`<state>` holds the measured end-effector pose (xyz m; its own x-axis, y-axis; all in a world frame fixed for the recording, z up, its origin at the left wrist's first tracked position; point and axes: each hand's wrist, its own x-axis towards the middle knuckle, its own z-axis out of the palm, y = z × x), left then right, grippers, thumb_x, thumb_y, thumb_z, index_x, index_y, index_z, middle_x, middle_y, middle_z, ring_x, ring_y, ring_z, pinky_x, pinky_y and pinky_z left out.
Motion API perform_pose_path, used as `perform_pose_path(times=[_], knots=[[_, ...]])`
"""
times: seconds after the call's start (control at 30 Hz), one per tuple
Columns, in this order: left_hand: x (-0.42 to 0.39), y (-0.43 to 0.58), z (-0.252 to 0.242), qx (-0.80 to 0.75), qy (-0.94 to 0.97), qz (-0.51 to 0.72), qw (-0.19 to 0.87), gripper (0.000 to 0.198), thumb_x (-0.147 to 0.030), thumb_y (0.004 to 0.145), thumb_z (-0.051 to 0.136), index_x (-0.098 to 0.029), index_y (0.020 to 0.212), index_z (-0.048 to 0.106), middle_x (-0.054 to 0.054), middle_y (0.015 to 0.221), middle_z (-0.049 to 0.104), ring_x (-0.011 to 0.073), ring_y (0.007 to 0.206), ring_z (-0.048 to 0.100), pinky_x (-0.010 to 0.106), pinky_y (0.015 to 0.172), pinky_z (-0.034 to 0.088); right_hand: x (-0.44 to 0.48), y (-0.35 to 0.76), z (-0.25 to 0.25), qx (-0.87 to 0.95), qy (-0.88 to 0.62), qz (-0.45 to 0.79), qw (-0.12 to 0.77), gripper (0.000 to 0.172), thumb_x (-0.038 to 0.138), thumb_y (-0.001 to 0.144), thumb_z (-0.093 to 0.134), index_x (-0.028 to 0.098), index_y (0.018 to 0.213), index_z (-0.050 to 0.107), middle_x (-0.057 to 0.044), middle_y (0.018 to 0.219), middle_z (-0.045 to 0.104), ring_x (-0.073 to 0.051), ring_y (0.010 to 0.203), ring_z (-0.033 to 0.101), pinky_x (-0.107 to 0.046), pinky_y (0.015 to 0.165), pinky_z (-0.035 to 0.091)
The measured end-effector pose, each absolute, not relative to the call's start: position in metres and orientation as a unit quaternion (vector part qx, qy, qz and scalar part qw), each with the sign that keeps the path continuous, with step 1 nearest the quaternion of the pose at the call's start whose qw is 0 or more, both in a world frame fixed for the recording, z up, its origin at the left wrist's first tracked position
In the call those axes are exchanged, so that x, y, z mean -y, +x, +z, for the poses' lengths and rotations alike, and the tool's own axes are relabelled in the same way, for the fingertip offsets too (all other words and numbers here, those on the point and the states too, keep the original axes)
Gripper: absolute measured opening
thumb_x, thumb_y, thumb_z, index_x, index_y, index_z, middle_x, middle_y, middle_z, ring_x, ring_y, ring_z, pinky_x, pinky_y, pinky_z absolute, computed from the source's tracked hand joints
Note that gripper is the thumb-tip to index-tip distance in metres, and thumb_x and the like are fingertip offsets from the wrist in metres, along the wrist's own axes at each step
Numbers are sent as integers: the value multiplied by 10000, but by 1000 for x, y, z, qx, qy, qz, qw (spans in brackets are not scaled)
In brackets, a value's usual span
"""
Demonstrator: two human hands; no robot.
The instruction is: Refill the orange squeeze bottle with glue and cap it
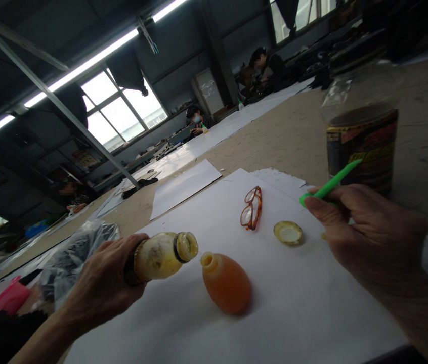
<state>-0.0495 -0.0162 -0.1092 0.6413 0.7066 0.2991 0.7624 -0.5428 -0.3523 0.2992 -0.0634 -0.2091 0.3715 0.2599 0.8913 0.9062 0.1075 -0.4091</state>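
Observation:
My left hand (113, 275) is wrapped round a glass bottle (163, 254) with yellowish residue, tilted over on its side. Its uncapped mouth is close to the neck of an orange squeeze bottle (227, 285), which is uncapped and stands on white paper. Between the fingers of my right hand (366, 232) is a bright green pointed nozzle cap (330, 184), its tip slanting up to the right. A yellowish round lid (289, 233) lies left of that hand. Whether liquid runs between the bottles is not clear.
Red-framed glasses (251, 208) lie on the paper (293, 303). A large clear jar (361, 131) with dark contents stands behind my right hand. Crumpled clear plastic (73, 258) and a pink object (11, 296) are at the left. People sit farther along the tables.

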Motion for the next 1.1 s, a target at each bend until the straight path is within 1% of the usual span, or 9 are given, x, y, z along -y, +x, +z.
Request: perform_pose_path(times=[0.17,0.33,0.43,0.5,0.57,0.63,0.73,0.93,1.1], knots=[[12,-47,-107,398,-889,-46,222,471,-199,605,536,-206,1074,486,39,967,666,240,834,640,336,748,452,65,298,-210,487,-608,-282,560,305,394,877,487,166,715,608,-31,662,589,-171,629,571,-269,579,395],[5,-39,-107,427,-883,-56,187,461,-207,600,544,-215,1059,514,24,969,663,234,853,628,339,779,432,63,299,-211,485,-609,-281,561,304,402,878,491,172,714,603,-22,659,585,-166,619,566,-264,563,384],[-5,-27,-108,471,-866,-103,131,469,-211,551,587,-220,1019,551,10,917,663,241,816,611,363,792,417,62,299,-211,486,-608,-283,561,341,425,892,470,167,713,603,-24,661,581,-159,616,556,-258,566,381],[-14,-16,-107,491,-853,-145,102,479,-213,525,620,-215,1001,560,3,863,657,239,782,600,359,756,427,62,298,-211,489,-604,-281,562,357,437,902,455,167,722,605,-22,664,581,-152,607,548,-253,566,378],[-24,-5,-103,492,-847,-184,79,493,-224,533,644,-208,1016,547,-5,834,645,221,765,596,324,698,448,63,298,-210,498,-598,-281,562,364,436,913,439,167,737,609,-24,677,593,-149,605,549,-254,561,373],[-33,6,-95,481,-846,-224,52,523,-236,548,667,-208,1051,525,-15,854,635,196,774,596,286,679,464,64,298,-208,504,-593,-288,558,375,432,925,419,167,737,608,-29,683,604,-150,604,552,-260,555,367],[-36,17,-79,452,-850,-268,33,547,-256,550,696,-206,1065,516,-23,893,621,186,811,588,277,721,469,64,299,-206,504,-590,-293,558,375,434,929,409,170,748,605,-38,718,622,-156,636,571,-267,564,369],[-18,17,-66,420,-862,-284,-16,566,-229,522,710,-206,1058,531,-29,909,623,184,820,575,261,705,462,65,298,-207,506,-582,-283,571,354,416,935,401,184,734,578,-32,708,612,-157,653,574,-264,606,385],[-7,5,-62,429,-868,-250,36,530,-190,513,695,-216,1019,540,-43,837,618,167,737,559,252,650,445,63,299,-210,503,-584,-267,579,314,392,923,427,187,730,567,-29,708,598,-156,644,563,-266,588,382]])
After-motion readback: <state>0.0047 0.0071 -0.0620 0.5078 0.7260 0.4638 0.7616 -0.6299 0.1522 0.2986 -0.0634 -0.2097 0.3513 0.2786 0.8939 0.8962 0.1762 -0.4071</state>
